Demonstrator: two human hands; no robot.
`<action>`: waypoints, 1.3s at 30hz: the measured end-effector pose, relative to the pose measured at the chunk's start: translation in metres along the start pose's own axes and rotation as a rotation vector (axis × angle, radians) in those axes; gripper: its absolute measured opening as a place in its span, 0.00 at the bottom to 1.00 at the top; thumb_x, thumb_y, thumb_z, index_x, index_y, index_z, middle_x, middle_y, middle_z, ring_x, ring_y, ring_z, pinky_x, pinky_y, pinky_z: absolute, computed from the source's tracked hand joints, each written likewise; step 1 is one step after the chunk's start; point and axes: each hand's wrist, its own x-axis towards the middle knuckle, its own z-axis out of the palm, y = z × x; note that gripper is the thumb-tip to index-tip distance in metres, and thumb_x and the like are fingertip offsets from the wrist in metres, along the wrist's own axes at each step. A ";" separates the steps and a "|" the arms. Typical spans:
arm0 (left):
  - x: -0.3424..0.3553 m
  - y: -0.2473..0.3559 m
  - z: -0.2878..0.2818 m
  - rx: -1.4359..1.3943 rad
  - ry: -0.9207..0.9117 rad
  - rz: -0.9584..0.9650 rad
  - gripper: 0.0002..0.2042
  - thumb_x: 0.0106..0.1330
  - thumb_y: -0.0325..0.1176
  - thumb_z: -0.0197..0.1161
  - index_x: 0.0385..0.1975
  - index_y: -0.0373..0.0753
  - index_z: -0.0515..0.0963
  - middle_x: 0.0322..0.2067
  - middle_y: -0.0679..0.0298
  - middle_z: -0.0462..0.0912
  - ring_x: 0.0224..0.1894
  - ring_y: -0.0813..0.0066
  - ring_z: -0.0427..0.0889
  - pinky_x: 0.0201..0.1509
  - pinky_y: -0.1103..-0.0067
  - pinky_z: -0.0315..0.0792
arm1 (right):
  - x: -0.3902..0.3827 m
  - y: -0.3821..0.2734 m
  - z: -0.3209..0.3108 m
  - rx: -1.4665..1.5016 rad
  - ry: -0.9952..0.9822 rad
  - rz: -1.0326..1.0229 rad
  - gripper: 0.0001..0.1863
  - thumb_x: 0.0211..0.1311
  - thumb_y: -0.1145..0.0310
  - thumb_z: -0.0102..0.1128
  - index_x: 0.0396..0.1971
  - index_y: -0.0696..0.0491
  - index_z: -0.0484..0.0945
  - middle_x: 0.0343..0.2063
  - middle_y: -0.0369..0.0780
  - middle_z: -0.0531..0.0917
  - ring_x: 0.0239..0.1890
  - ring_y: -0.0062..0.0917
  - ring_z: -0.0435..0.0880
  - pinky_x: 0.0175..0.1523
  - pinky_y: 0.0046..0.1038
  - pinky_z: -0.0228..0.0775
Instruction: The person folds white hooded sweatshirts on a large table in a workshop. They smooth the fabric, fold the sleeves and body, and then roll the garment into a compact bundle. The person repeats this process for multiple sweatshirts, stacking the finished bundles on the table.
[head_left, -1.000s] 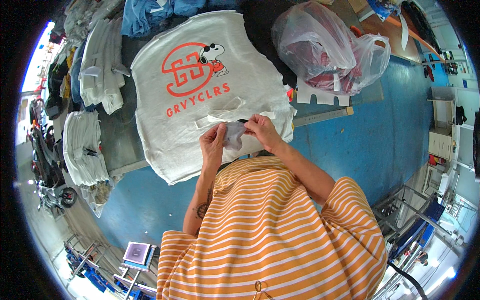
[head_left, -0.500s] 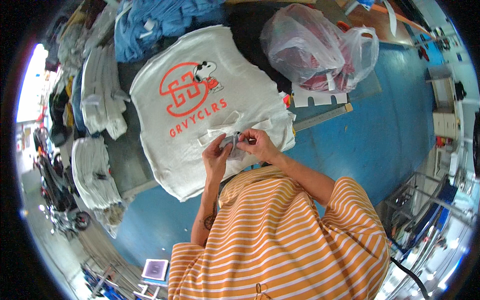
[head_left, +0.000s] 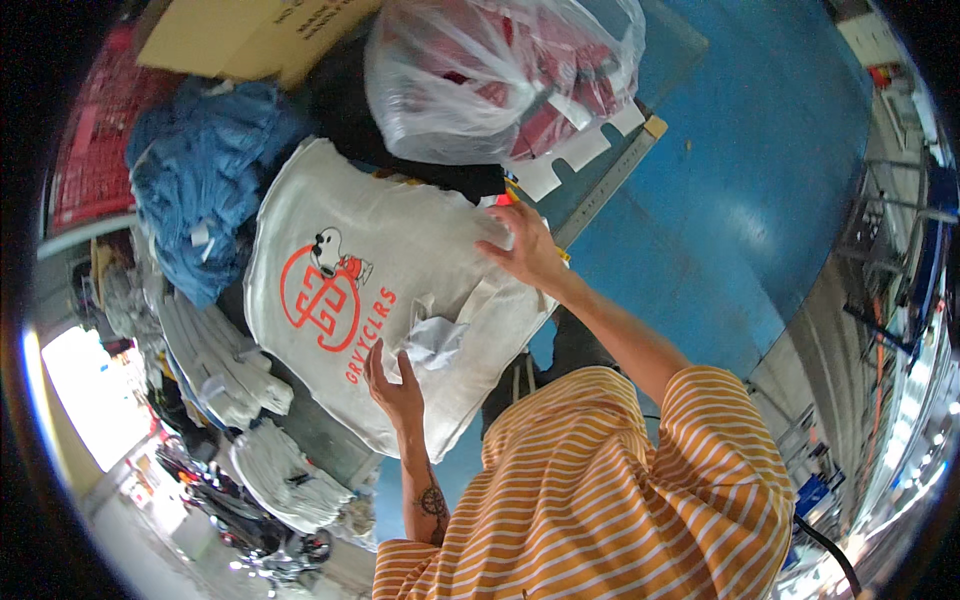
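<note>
A white fabric panel with a red printed emblem and a cartoon dog lies spread on the table before me. On its near part rests a small crumpled piece of pale grey cloth or paper, beside some narrow white strips. My left hand is over the panel just left of the crumpled piece, fingers apart and holding nothing. My right hand reaches to the panel's right edge, thumb and fingers spread, with small red and yellow items beyond its fingertips. Whether it touches the fabric is hard to see.
A clear plastic bag of dark red cloth stands at the back, near a metal ruler and a notched white card. Blue fabric is heaped at left, below a cardboard box. Stacked white garments line the left side.
My hands have come apart and let go of the pale crumpled piece, which now lies on the panel. My right hand has moved away toward the panel's far right edge. The view has turned left.
</note>
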 end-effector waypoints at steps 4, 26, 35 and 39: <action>0.055 0.042 0.017 -0.045 -0.174 0.230 0.18 0.63 0.27 0.67 0.54 0.34 0.77 0.53 0.53 0.80 0.59 0.52 0.75 0.64 0.59 0.67 | -0.003 0.008 0.016 -0.127 -0.054 0.036 0.25 0.49 0.56 0.75 0.44 0.52 0.79 0.43 0.44 0.78 0.47 0.42 0.76 0.51 0.43 0.69; 0.164 0.117 0.074 0.295 -0.687 0.942 0.12 0.57 0.26 0.68 0.41 0.45 0.82 0.60 0.64 0.77 0.70 0.55 0.64 0.75 0.50 0.52 | -0.020 0.026 0.004 -0.046 -0.043 0.089 0.14 0.53 0.62 0.68 0.40 0.48 0.84 0.41 0.39 0.78 0.45 0.36 0.74 0.49 0.41 0.64; 0.152 0.124 0.086 0.251 -0.623 0.928 0.15 0.57 0.25 0.69 0.44 0.43 0.80 0.65 0.63 0.70 0.68 0.55 0.66 0.73 0.50 0.56 | -0.036 0.013 -0.004 -0.090 0.071 -0.144 0.14 0.48 0.67 0.66 0.38 0.48 0.84 0.41 0.35 0.80 0.44 0.32 0.77 0.49 0.38 0.68; 0.156 0.133 0.091 0.325 -0.716 1.008 0.17 0.55 0.26 0.69 0.46 0.44 0.80 0.65 0.61 0.69 0.69 0.54 0.65 0.74 0.49 0.54 | -0.039 0.012 0.007 0.195 0.036 -0.136 0.16 0.53 0.61 0.68 0.40 0.53 0.82 0.38 0.41 0.81 0.39 0.38 0.82 0.44 0.40 0.73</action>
